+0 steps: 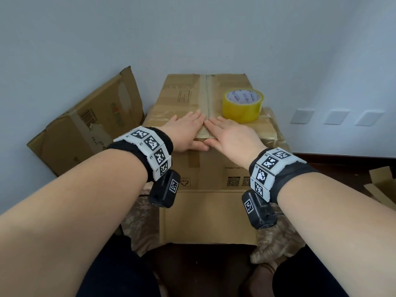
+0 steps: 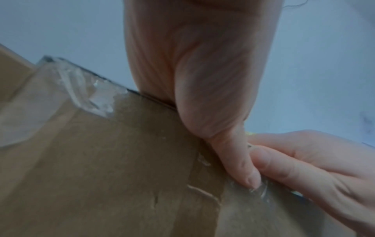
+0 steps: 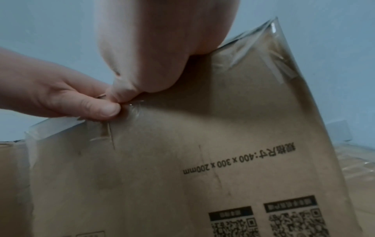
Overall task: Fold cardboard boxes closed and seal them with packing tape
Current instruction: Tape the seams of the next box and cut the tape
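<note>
Both hands, left (image 1: 186, 133) and right (image 1: 232, 136), fingers flat, press tape over the box (image 1: 205, 168) edge; next, judging, smooth it down the front.

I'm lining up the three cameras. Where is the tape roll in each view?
Head: tape roll stands on the box top, right of the seam, beyond the right hand.
Left wrist: not clearly visible.
Right wrist: not in it.
Shared landmark: both thumbs meeting at the box's front edge.
</note>
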